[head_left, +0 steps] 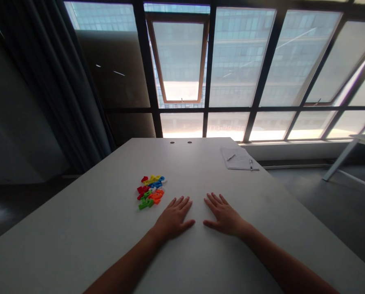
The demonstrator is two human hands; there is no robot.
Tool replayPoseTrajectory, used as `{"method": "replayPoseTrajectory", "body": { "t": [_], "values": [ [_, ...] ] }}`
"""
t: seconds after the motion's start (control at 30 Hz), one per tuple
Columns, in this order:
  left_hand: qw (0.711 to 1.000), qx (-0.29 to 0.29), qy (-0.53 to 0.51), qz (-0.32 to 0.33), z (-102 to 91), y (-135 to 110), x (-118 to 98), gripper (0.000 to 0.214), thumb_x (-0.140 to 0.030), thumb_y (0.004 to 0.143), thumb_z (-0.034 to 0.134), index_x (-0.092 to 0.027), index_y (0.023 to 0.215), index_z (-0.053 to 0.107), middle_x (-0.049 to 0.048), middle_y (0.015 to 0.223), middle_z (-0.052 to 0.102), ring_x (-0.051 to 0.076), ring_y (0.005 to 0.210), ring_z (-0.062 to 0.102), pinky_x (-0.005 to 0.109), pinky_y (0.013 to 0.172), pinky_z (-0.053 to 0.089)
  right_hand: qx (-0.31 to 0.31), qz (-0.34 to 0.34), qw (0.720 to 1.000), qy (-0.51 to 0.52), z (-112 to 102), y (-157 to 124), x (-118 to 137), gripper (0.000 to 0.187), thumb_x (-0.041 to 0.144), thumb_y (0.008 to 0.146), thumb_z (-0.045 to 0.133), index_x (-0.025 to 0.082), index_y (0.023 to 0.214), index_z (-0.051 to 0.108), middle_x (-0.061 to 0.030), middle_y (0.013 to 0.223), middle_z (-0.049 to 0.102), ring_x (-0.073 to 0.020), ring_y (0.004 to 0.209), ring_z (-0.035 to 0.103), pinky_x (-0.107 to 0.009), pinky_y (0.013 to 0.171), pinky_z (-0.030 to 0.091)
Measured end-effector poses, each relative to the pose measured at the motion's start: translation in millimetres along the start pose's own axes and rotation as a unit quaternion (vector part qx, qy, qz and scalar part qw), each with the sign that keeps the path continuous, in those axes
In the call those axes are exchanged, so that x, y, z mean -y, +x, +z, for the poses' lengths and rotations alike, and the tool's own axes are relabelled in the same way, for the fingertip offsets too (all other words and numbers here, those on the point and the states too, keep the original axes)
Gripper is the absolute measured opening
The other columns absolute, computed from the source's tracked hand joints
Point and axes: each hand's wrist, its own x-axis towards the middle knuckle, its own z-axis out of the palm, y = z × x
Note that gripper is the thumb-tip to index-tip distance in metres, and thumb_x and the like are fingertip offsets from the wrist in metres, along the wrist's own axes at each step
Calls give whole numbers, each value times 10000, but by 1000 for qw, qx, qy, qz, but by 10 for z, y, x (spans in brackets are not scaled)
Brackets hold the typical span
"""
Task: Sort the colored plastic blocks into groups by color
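Rests a bare left hand [174,219] palm-down on a broad, white, smooth-looking table [196,261], just right of and nearer than a loose heap of small, multicoloured, plastic-looking pieces [156,196]. Rests a bare right hand [224,217] likewise, farther right of the heap. Holds nothing in either; spreads fingers slightly apart, thumbs out. For the heap, seems light, stiff, perhaps slightly slippery, hardly fragile; probably best pinched singly by outer edges. Beyond the heap, rightward: white paper sheets [239,160] bearing slim pens [230,157]. Farthest beyond: dark-framed glass windows [237,61].
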Motion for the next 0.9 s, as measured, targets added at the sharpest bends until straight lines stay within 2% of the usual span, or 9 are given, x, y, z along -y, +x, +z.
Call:
{"method": "replayPoseTrajectory", "body": {
  "t": [0.2,0.77,0.9],
  "values": [
    [1000,-26,-6,0,35,6,3,811,-728,1019,457,-253,1673,393,101,1725,346,303,1613,305,517,1333,221,-6,1,1000,-12,19,12,-21,1002,847,972,419,143,1682,352,-183,1748,237,-335,1647,163,-536,1339,90],
    [999,-43,-20,6,47,0,-34,779,-667,1007,537,-234,1648,441,101,1703,403,307,1584,370,525,1321,260,5,13,1000,-23,-9,4,0,960,810,996,420,142,1682,351,-175,1751,230,-328,1648,160,-539,1342,101],
    [996,-92,17,5,-87,1,123,671,-673,979,570,-337,1560,567,39,1680,460,343,1606,312,581,1343,128,10,14,1000,-17,-23,7,11,955,806,999,422,141,1682,352,-176,1749,237,-327,1648,158,-545,1344,92]
  ]
}}
